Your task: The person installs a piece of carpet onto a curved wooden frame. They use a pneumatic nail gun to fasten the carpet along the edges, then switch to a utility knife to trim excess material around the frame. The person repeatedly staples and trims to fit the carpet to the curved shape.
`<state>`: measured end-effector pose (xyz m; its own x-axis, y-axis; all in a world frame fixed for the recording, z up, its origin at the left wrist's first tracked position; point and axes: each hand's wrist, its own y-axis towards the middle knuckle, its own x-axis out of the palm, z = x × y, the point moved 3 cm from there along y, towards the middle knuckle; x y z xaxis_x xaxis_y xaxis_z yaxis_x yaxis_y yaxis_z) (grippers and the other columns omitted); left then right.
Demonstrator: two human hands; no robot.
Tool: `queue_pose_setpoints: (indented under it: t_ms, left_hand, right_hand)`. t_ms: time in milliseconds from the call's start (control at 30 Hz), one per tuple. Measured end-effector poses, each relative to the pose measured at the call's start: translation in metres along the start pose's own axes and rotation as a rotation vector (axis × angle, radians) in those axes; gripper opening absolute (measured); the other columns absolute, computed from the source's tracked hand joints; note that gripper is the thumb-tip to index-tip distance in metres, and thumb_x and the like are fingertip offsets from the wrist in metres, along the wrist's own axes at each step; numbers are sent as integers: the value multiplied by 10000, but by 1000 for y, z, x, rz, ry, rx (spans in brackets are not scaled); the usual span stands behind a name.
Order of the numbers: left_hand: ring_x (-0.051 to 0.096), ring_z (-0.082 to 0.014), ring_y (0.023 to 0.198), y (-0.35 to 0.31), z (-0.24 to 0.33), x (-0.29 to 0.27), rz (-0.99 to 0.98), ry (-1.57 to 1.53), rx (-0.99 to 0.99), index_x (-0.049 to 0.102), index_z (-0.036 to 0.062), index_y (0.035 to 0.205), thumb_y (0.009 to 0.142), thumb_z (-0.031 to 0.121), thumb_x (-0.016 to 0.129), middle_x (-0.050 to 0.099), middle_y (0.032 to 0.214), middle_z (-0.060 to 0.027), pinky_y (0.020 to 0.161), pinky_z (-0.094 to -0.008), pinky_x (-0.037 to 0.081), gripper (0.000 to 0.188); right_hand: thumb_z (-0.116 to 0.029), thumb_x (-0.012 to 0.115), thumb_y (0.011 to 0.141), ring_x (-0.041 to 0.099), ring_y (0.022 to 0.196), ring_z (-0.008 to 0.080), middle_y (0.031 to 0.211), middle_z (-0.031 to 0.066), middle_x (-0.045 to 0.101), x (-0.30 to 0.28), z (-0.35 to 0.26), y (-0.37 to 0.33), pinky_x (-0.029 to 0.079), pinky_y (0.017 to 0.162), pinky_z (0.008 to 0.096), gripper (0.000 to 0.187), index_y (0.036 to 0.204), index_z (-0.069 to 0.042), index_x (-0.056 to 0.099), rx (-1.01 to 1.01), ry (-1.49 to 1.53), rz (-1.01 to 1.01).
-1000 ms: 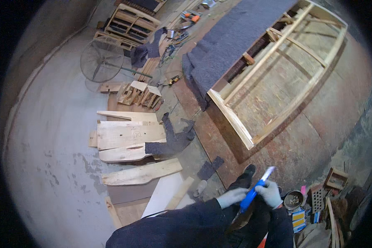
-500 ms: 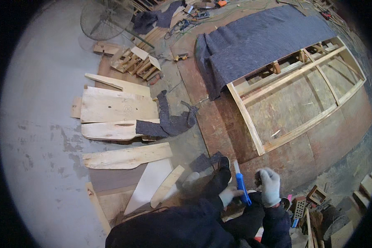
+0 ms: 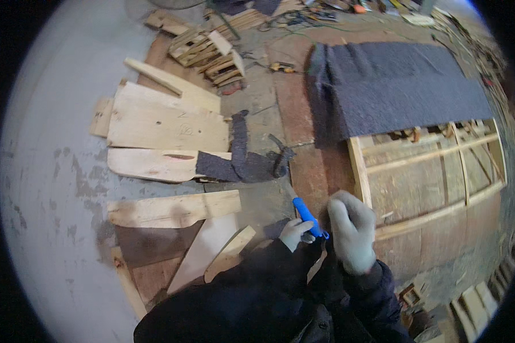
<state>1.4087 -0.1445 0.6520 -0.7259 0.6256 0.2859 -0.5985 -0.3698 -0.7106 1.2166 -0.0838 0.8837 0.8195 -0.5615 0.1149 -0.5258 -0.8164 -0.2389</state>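
My left hand [image 3: 295,233], in a pale glove, is closed round the blue handle of a utility knife [image 3: 305,212]. The knife points up and away to the left, with a thin pale blade at its far end. Close on its right, my gloved right hand [image 3: 353,234] is raised with the fingers curled in. Whatever those fingers may hold is hidden; a dark patch shows at their left edge. Beyond and to the right lies a wooden frame [image 3: 411,227], its far part covered by dark grey felt [image 3: 406,86].
Left of me, cut plywood panels [image 3: 149,123] and a long board [image 3: 171,210] lie on the grey floor. Dark felt strips [image 3: 240,166] rest partly on them. Slatted wooden pieces [image 3: 203,48] stand farther off. Wood offcuts [image 3: 475,308] sit at the lower right.
The view has shifted, so frame and felt appear lower and farther right. Both hands now appear higher and farther left, with the right hand larger. The knife stays in my left hand, tilted more.
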Motion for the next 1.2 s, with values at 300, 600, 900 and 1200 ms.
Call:
queue_pose_setpoints:
  t_ms: [300,600,900,1200]
  left_hand:
    - [683,-379,1006,85,86,1,151,1088,-22,590,24,1216,954,279,602,706,1069,-201,882,-474,537,366]
    - [668,-247,1113,176,232,-30,-245,646,148,583,37,1369,1017,248,584,692,1215,-151,913,-371,530,411]
    - [675,-258,977,295,311,-237,108,-56,-379,587,54,1359,1042,267,548,670,1216,-127,880,-371,558,383]
    - [615,-331,1155,483,450,-430,52,1123,-41,521,70,1365,980,307,617,564,1339,-181,891,-488,544,462]
  right_hand:
    - [-326,596,976,692,878,386,924,198,712,29,178,126,536,785,445,326,1087,-23,644,262,-389,-24]
    - [-256,696,915,676,723,182,803,106,718,-48,171,313,526,660,339,273,960,13,681,519,-565,-37]
    - [-123,595,893,609,513,254,646,90,569,-158,200,492,481,433,417,128,979,-29,580,794,-251,152]
    - [-93,628,886,590,533,332,661,120,561,-210,255,575,467,452,500,118,993,-61,589,1085,281,710]
